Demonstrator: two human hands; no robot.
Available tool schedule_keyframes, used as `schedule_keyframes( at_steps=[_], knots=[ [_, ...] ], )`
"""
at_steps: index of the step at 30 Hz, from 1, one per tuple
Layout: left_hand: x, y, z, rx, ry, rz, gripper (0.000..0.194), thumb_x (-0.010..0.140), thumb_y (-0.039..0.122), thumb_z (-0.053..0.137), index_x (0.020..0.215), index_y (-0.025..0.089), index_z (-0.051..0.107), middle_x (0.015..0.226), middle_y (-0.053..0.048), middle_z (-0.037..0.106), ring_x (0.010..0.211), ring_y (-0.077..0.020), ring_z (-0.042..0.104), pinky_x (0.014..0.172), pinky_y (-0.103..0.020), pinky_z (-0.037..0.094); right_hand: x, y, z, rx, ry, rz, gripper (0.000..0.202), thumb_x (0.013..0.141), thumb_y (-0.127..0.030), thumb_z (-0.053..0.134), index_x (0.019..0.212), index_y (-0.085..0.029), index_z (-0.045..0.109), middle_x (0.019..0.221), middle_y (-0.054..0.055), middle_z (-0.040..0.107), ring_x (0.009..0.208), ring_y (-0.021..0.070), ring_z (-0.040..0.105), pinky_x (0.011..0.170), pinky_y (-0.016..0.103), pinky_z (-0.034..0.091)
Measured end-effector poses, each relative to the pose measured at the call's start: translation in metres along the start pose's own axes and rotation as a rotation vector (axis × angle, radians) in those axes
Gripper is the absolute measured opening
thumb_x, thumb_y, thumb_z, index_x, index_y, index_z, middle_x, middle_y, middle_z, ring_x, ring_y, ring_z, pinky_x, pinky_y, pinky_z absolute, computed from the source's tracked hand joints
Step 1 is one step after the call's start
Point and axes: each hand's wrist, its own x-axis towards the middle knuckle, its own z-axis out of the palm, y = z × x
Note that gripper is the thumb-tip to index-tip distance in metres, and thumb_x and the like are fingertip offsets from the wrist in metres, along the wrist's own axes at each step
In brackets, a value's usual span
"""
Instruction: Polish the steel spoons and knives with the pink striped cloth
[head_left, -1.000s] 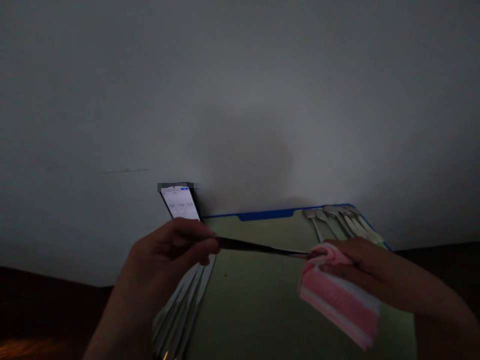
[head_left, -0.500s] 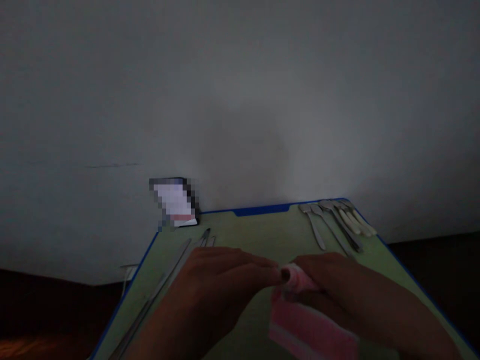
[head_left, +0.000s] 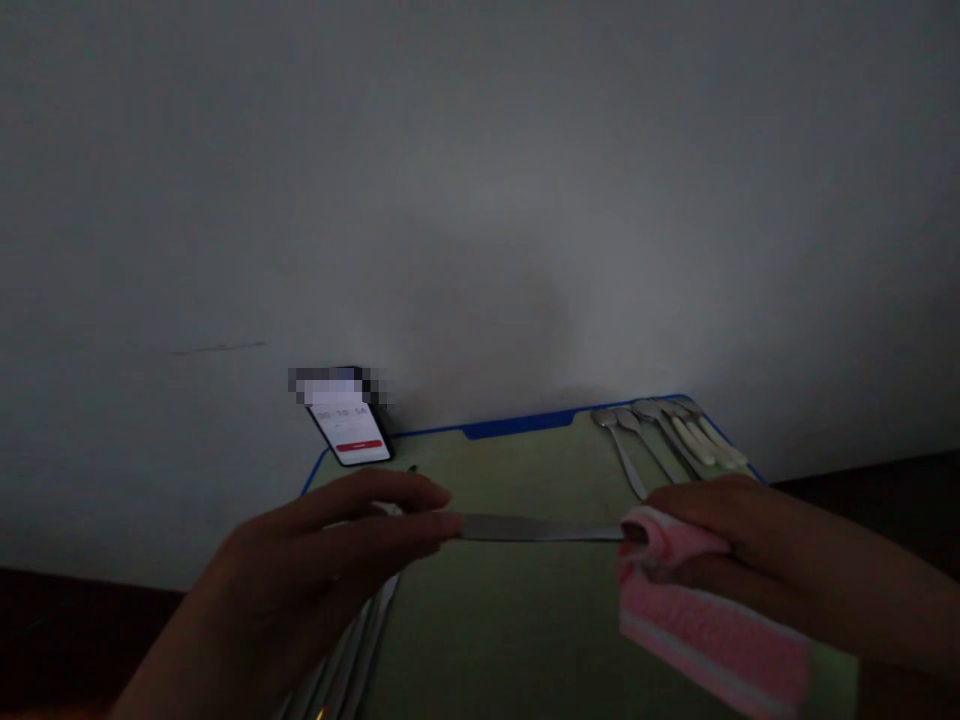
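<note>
Between my hands a flat metal table knife [head_left: 536,528] is held level above the table. My left hand [head_left: 300,565] pinches one end of it between thumb and fingers. A pink and white cloth [head_left: 712,635] is folded around the other end, gripped in my right hand [head_left: 795,550]. The cloth hides that end of the knife, and its loose part hangs down below my right hand. Beneath my left hand lie several long metal knives [head_left: 360,650], partly covered by the hand and wrist.
The green tabletop [head_left: 495,640] has a blue edge against a grey wall [head_left: 480,200]. Several spoons [head_left: 630,455] and white-handled cutlery [head_left: 709,440] lie at the back right. A lit phone [head_left: 360,445] leans on the wall at the back left.
My hands have moved apart, my right hand sliding right with the cloth and my left hand going left. The bare length of the knife now shows between them.
</note>
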Motion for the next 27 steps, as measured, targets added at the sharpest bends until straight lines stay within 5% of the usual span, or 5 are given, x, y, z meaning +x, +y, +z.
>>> schedule_keyframes(
  at_steps=[4,15,18,24,27],
  knots=[
    [0.011,-0.007,0.009,0.115,-0.154,0.161,0.019,0.082,0.034,0.054,0.089,0.035,0.072,0.075,-0.001,0.067,0.062,-0.0131,0.062,0.053,-0.020,0.048,0.014,0.009,0.004,-0.064,-0.016,-0.006,0.024,0.084,-0.041,0.049,0.081,-0.022,0.064,0.072,0.001,0.063,0.066,0.0142,0.055,0.058,0.024,0.037],
    [0.012,0.006,0.041,0.188,-0.200,0.235,0.010,0.081,0.031,0.058,0.080,0.026,0.067,0.068,0.002,0.067,0.060,-0.0123,0.060,0.055,-0.022,0.044,0.051,-0.018,0.044,-0.100,0.022,-0.178,0.025,0.086,-0.038,0.048,0.082,-0.018,0.061,0.075,0.001,0.065,0.068,0.0118,0.057,0.059,0.022,0.034],
    [0.015,0.006,0.040,0.129,-0.079,0.178,0.008,0.078,0.031,0.062,0.076,0.026,0.068,0.065,0.003,0.066,0.056,-0.0114,0.058,0.054,-0.022,0.045,0.058,-0.006,0.044,-0.080,0.083,-0.246,0.022,0.087,-0.035,0.048,0.087,-0.018,0.061,0.079,0.002,0.065,0.071,0.0125,0.057,0.063,0.023,0.036],
    [0.015,-0.015,0.022,-0.114,0.539,-0.196,0.014,0.062,0.027,0.075,0.073,0.022,0.067,0.051,0.007,0.057,0.040,-0.0052,0.043,0.038,-0.018,0.032,0.054,0.017,0.023,-0.025,0.132,-0.269,0.026,0.089,-0.035,0.044,0.102,-0.023,0.062,0.095,0.002,0.067,0.083,0.0138,0.060,0.072,0.024,0.039],
    [0.017,-0.024,0.015,-0.245,0.665,-0.321,0.014,0.064,0.023,0.074,0.075,0.020,0.066,0.049,0.007,0.052,0.042,-0.0047,0.043,0.039,-0.017,0.031,0.046,0.022,0.015,-0.114,0.214,-0.195,0.027,0.088,-0.039,0.045,0.101,-0.024,0.063,0.092,0.002,0.068,0.078,0.0144,0.060,0.068,0.025,0.039]
  ],
)
